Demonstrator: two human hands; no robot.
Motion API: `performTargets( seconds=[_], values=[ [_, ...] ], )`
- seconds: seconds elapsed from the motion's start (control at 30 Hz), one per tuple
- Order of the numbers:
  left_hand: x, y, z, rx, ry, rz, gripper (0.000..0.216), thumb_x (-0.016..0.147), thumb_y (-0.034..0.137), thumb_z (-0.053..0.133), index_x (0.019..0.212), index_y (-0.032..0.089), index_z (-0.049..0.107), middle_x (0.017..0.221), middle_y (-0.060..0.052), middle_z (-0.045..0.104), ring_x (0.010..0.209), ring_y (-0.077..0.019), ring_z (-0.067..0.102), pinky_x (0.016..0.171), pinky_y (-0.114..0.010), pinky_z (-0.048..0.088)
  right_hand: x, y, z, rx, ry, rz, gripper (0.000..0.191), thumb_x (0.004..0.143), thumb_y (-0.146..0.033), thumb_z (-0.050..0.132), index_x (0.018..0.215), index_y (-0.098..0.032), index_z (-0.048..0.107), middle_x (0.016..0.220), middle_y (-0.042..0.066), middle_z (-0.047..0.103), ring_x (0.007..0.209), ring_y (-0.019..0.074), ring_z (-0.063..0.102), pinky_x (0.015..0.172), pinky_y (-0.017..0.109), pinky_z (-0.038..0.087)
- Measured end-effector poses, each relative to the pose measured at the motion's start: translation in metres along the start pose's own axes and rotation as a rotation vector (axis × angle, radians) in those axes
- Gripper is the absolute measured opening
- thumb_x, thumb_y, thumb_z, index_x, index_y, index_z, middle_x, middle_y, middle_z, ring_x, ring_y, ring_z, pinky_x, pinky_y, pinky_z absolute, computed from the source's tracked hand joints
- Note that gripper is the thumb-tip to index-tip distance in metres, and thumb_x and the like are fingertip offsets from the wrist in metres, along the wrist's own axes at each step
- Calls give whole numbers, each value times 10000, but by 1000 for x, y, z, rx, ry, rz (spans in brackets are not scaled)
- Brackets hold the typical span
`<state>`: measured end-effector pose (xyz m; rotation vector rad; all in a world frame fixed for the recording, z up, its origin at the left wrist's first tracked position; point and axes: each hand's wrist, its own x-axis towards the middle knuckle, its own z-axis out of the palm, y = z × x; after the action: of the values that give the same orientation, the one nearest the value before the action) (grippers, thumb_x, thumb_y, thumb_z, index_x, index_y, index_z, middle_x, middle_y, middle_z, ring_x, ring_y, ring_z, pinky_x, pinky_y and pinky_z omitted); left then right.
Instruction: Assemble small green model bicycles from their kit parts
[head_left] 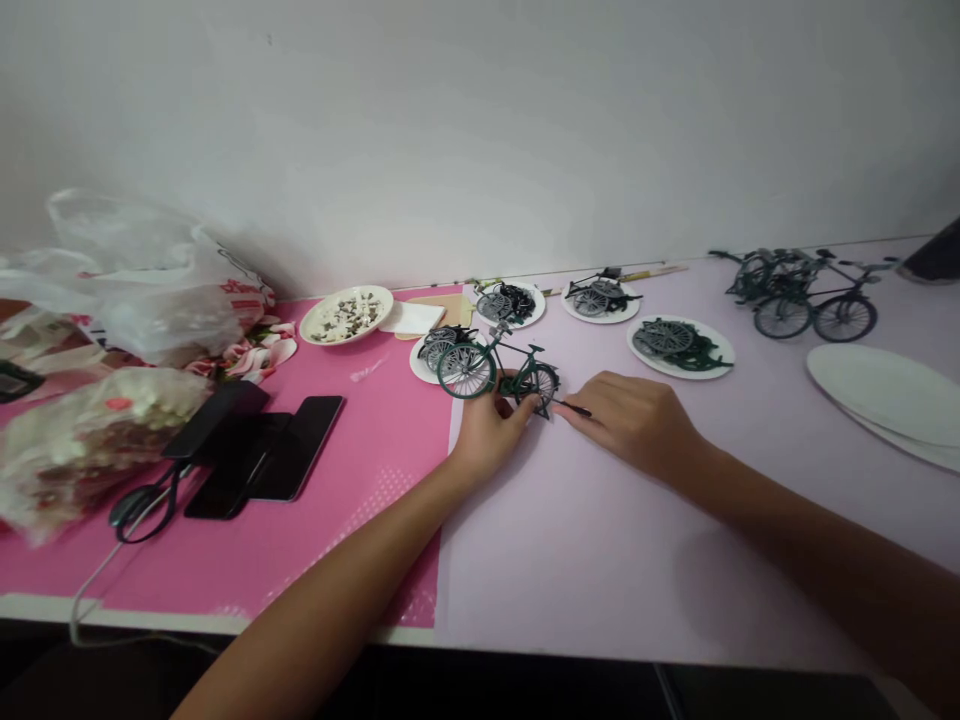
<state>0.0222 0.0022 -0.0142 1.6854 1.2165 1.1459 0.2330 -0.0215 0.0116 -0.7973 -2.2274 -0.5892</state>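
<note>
My left hand [491, 430] is closed round the lower part of a dark green model bicycle [510, 365], held up off the table. Its front wheel points left, and the rear wheel sits over my thumb and fingertips. Close by on the right, my right hand [630, 420] pinches a small thin black piece [576, 408] whose tip reaches the rear wheel. Whether the two touch, I cannot tell. Behind the model, a white plate [421, 368] of grey wheels and dark parts is partly hidden by it.
Plates of bicycle parts [634, 345] line the wall side. Several assembled model bicycles [814, 300] stand at the back right, with stacked white plates [892, 390] before them. To the left are phones [296, 450], a black box [217, 420], plastic bags [150, 290] and a bowl of small bits [309, 330].
</note>
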Motion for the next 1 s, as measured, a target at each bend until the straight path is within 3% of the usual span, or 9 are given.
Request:
performTargets(
  seconds=[0.23, 0.5, 0.63, 1.0],
  values=[
    [0, -1, 1, 0, -13, 0, 250, 898, 326, 709, 1093, 193, 626, 842, -13, 674, 612, -122, 564, 596, -247, 450, -2, 1, 3, -6, -23, 46, 273, 1027, -253, 649, 766, -174, 650, 672, 19, 675, 639, 152, 615, 553, 307, 376],
    [-1, 0, 0, -12, -25, -2, 289, 900, 336, 715, 1133, 186, 633, 802, -3, 668, 600, -124, 562, 584, -243, 438, -1, -2, 4, 116, -134, 168, 108, 1020, -253, 568, 1050, -165, 624, 893, 80, 716, 795, 212, 675, 591, 311, 468],
    [-1, 1, 0, -19, -34, 4, 268, 901, 325, 713, 1116, 187, 633, 801, -3, 671, 601, -122, 561, 591, -244, 440, -3, -3, 5, 145, -134, 185, 33, 994, -197, 547, 1022, -195, 563, 917, 81, 695, 832, 221, 672, 610, 314, 487],
    [-2, 3, 0, -47, -35, -4, 293, 899, 324, 705, 1140, 183, 615, 879, -20, 682, 618, -114, 552, 608, -247, 449, -5, -1, 10, 152, -107, 197, 60, 997, -170, 570, 984, -217, 535, 906, 62, 687, 847, 217, 664, 622, 313, 463]
  ],
)
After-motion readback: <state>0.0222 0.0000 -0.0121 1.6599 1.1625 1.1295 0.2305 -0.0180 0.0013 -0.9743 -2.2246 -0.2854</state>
